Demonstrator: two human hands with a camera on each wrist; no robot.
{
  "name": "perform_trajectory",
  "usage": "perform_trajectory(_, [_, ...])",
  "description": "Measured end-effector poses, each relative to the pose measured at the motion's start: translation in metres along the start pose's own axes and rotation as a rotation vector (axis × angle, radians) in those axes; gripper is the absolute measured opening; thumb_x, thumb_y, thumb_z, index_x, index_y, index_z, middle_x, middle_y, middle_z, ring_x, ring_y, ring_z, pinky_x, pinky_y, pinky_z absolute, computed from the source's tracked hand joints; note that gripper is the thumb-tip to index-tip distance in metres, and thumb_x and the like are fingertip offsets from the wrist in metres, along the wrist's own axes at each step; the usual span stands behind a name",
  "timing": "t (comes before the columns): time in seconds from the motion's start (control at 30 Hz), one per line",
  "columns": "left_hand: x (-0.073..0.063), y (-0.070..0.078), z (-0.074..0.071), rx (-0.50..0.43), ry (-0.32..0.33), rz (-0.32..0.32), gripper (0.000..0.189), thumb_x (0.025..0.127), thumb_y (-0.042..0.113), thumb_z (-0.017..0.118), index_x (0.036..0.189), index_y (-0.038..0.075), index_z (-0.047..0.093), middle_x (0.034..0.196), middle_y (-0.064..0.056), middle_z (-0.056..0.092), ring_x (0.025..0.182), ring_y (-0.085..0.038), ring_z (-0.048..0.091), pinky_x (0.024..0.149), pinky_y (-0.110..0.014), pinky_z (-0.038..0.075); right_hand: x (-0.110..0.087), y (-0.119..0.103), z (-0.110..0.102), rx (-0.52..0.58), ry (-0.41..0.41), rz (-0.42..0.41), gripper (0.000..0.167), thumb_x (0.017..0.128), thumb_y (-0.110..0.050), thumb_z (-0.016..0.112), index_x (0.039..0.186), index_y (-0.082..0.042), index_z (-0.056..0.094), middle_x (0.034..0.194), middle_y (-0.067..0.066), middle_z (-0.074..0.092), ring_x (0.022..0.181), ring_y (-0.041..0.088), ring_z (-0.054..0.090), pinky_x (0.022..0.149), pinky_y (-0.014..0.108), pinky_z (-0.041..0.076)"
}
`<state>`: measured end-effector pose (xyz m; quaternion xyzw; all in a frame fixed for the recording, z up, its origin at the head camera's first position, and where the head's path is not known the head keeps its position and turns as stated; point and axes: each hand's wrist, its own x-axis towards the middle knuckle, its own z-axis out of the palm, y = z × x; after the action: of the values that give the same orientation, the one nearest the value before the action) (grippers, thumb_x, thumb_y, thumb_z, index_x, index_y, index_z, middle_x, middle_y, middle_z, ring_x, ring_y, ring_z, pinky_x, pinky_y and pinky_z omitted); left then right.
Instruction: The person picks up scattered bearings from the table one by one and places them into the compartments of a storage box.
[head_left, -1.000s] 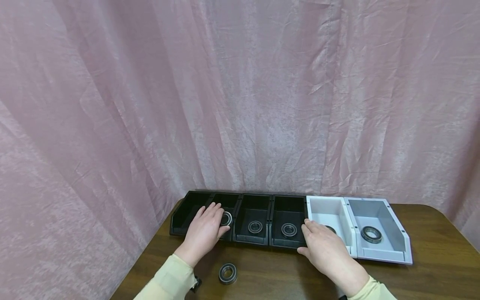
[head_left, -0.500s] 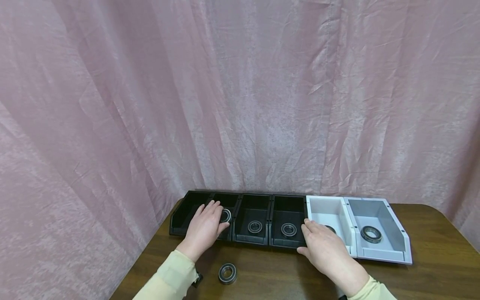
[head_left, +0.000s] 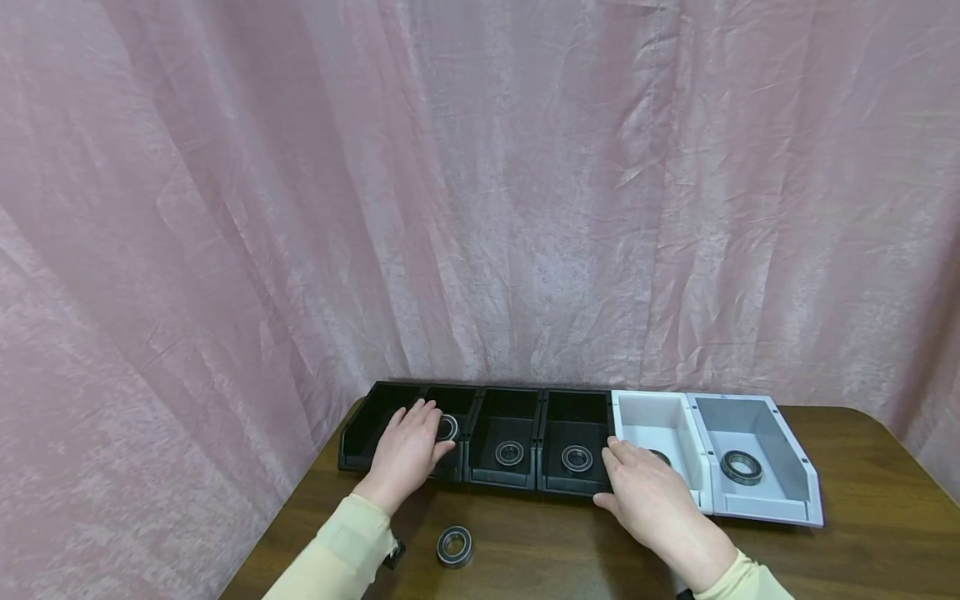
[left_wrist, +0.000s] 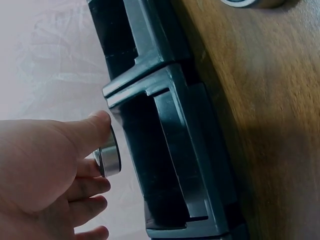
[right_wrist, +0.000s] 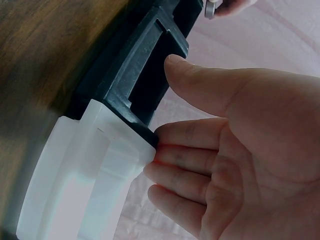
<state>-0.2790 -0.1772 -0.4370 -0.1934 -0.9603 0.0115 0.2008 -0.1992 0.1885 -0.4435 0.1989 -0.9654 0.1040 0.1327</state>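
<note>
My left hand (head_left: 405,454) pinches a ball bearing (left_wrist: 113,159) between thumb and index finger, its other fingers loosely extended. In the head view it is over the second black bin (head_left: 448,471) from the left. My right hand (head_left: 648,492) holds nothing; in the right wrist view its fingertips are right at the rim where a black bin (right_wrist: 117,97) meets the white bin (right_wrist: 95,175). Single bearings lie in the third black bin (head_left: 501,479) and the fourth black bin (head_left: 573,485). Another bearing (head_left: 662,457) in the white bin is partly hidden by my right hand.
At the row's right end stands a grey bin (head_left: 772,510) with a bearing (head_left: 756,469) in it. A loose bearing (head_left: 441,546) lies on the wooden table (head_left: 525,550) in front of the bins. The leftmost black bin (head_left: 363,461) adjoins the row; a pink curtain (head_left: 540,208) hangs behind.
My left hand has shifted slightly up and left in the head view, carrying the pinched bearing with it. The right hand stays in place at the bin rim.
</note>
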Motion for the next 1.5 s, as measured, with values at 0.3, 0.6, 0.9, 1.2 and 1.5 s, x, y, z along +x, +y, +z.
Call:
perform_trajectory(0.3, [0.004,-0.005,0.006,-0.001,-0.037,-0.030,0.052,0.101,0.034,0.083,0.134,-0.003,0.070,0.150,-0.024,0.066,0.146,-0.041,0.057,0.123,-0.062,0.042,-0.001,0.000,0.000,-0.003,0.012,-0.010,0.062,0.092,-0.029,0.091,0.133,0.014,0.070,0.145,0.031,0.066,0.137,0.046,0.063,0.115,0.058,0.051])
perform_trajectory(0.6, [0.008,-0.009,0.010,-0.008,-0.051,-0.032,0.051,0.101,0.034,0.082,0.133,-0.003,0.070,0.149,-0.024,0.066,0.146,-0.042,0.058,0.123,-0.062,0.042,0.000,0.000,0.000,-0.004,0.009,-0.003,0.062,0.092,-0.029,0.091,0.133,0.014,0.070,0.145,0.031,0.066,0.137,0.046,0.063,0.115,0.057,0.051])
perform_trajectory(0.9, [0.011,-0.011,0.015,-0.011,-0.081,-0.048,0.051,0.102,0.034,0.081,0.134,-0.003,0.069,0.150,-0.024,0.066,0.146,-0.042,0.057,0.123,-0.063,0.042,0.000,0.000,0.000,0.005,0.001,0.004,0.063,0.092,-0.029,0.091,0.133,0.013,0.070,0.145,0.031,0.066,0.137,0.046,0.063,0.115,0.057,0.051])
perform_trajectory(1.2, [0.015,-0.012,0.021,-0.021,-0.106,-0.067,0.050,0.102,0.034,0.081,0.135,-0.003,0.069,0.150,-0.024,0.065,0.147,-0.042,0.056,0.124,-0.063,0.040,0.001,0.000,0.000,0.004,-0.009,0.015,0.062,0.092,-0.030,0.090,0.134,0.013,0.070,0.146,0.030,0.065,0.139,0.046,0.062,0.116,0.058,0.050])
perform_trajectory(1.5, [0.017,-0.013,0.022,-0.015,-0.121,-0.065,0.051,0.103,0.034,0.080,0.136,-0.003,0.069,0.150,-0.024,0.065,0.148,-0.042,0.056,0.125,-0.062,0.039,-0.001,0.001,0.001,-0.004,0.015,-0.002,0.062,0.091,-0.029,0.091,0.132,0.013,0.071,0.144,0.030,0.066,0.136,0.046,0.063,0.115,0.057,0.051])
